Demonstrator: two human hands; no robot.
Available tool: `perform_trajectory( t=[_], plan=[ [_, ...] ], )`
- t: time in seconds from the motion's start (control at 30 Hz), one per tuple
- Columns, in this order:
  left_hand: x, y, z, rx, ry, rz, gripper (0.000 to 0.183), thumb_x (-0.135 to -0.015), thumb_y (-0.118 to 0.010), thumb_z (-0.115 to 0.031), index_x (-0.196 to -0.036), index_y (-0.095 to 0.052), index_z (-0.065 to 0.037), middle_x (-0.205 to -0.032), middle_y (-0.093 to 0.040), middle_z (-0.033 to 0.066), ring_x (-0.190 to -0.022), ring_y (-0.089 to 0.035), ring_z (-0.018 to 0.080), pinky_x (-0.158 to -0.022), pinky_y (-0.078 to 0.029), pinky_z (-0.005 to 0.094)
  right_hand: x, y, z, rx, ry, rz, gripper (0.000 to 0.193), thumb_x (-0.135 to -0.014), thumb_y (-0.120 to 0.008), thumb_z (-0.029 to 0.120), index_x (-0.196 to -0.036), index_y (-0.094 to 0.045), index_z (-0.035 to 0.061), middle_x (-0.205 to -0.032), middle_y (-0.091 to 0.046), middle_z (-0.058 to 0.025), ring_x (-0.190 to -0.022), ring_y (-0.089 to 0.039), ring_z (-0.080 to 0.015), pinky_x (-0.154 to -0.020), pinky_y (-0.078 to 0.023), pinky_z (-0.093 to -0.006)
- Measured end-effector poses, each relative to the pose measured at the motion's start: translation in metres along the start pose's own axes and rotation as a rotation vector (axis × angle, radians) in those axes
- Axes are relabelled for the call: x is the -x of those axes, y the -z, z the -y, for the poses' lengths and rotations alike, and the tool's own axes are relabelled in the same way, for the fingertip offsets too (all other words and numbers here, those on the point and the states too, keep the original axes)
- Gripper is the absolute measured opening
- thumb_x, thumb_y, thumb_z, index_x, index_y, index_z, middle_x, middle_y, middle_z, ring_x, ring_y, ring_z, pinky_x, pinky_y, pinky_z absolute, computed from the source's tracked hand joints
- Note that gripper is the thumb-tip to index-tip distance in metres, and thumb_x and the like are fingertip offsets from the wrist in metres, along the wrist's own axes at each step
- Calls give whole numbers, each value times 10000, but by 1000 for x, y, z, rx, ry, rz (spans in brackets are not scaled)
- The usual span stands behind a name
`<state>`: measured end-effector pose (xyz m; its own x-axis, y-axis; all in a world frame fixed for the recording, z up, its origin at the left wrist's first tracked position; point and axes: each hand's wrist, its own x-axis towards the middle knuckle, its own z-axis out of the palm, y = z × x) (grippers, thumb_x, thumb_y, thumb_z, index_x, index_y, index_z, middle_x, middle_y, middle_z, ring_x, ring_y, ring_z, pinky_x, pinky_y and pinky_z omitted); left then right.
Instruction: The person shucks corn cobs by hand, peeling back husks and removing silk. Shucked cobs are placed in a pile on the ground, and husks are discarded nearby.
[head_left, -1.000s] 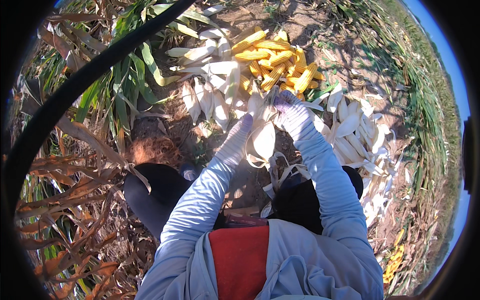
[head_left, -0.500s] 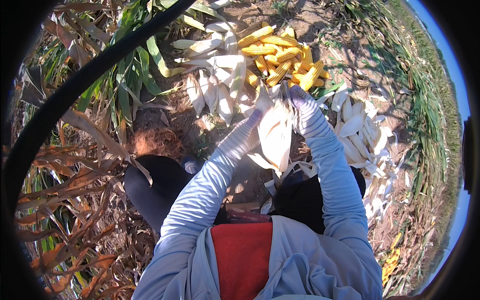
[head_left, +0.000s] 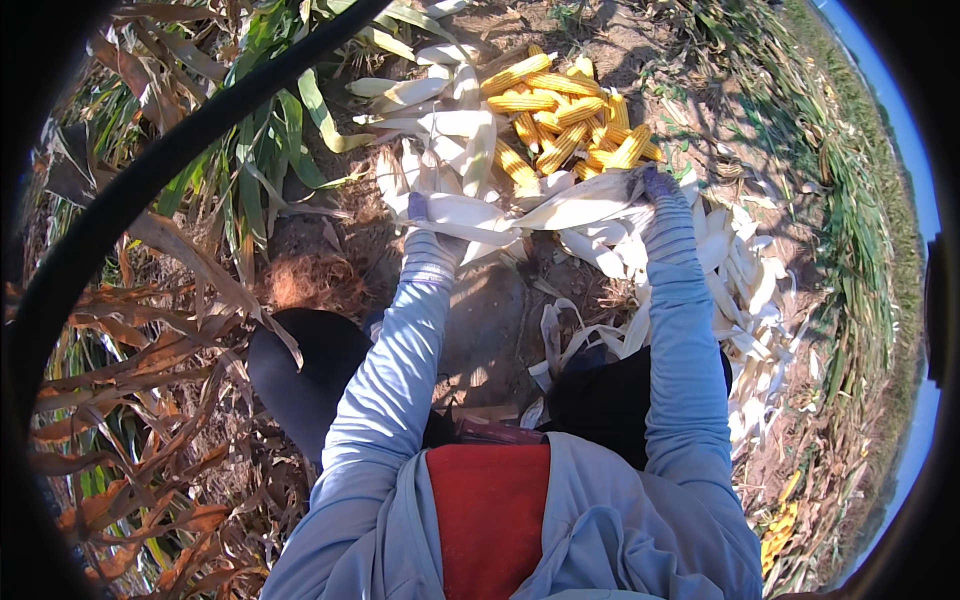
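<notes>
My left hand [head_left: 428,228] is closed round a pale, husk-covered ear of corn [head_left: 470,213] lying sideways in front of me. My right hand [head_left: 660,188], well off to the right, grips a strip of dry corn husk [head_left: 580,205]. That husk stretches across the gap from the ear to my right hand. Just beyond it lies a heap of bare yellow corn cobs [head_left: 565,115]. Ears still in their husks [head_left: 440,125] lie left of the heap, partly behind my left hand. Fingertips of both hands are partly hidden by husk.
Peeled husks [head_left: 740,290] are piled along my right side. Dry brown corn leaves [head_left: 150,380] and green stalks [head_left: 270,140] stand at the left. A clump of reddish corn silk [head_left: 315,283] lies by my left knee. More yellow cobs [head_left: 780,525] are at lower right.
My hands have moved apart, left hand leftward and right hand rightward. The ear, upright between them before, now lies sideways with its husk pulled out to the right.
</notes>
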<state>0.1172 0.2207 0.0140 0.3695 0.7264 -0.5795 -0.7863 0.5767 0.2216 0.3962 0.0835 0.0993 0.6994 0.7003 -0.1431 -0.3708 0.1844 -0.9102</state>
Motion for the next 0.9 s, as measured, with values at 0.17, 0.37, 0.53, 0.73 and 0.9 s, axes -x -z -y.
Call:
perform_trajectory(
  t=[0.17, 0.37, 0.53, 0.73, 0.9],
  plan=[
    [-1, 6, 8, -175, -70, -72, 580, -818, -573, -427, -1241, -379, -81, -1191, -458, 114, -1071, -463, 265, -937, -402, 441, 12, -13, -1, 519, 442, -150, 220, -865, -530, 75, -1064, -469, 4, -957, -568, -109, -873, -565, -152, -782, -467, -246],
    [-3, 13, 34, -253, 83, 32, 583, -831, -531, -458, -1243, -376, -77, -1192, -459, 112, -1072, -463, 261, -901, -419, 412, 67, -76, -35, 861, 353, 390, 141, -844, -558, 77, -976, -574, 30, -924, -616, -65, -821, -571, -128, -763, -450, -247],
    [-4, 15, 54, -299, 228, 216, 590, -843, -480, -492, -1243, -375, -71, -1181, -467, 113, -1058, -471, 258, -854, -436, 386, 87, -101, -59, 219, -428, 382, 241, -845, -548, 82, -1072, -487, 29, -950, -579, -82, -869, -549, -162, -799, -441, -278],
    [29, 1, 48, -630, 106, 270, 506, -825, -583, -363, -1204, -411, -76, -958, -536, 79, -821, -552, 193, -634, -482, 346, 81, -94, -61, -292, -459, 481, 307, -812, -590, 41, -1082, -446, 16, -952, -566, -89, -845, -531, -150, -773, -439, -258],
    [28, 0, 44, -895, 57, 364, 538, -806, -628, -321, -1215, -398, -58, -981, -547, 88, -864, -549, 186, -715, -487, 316, 65, -74, -73, 550, -165, 397, 271, -809, -597, 72, -1051, -500, -3, -936, -568, -72, -830, -526, -126, -749, -445, -250]
  ],
)
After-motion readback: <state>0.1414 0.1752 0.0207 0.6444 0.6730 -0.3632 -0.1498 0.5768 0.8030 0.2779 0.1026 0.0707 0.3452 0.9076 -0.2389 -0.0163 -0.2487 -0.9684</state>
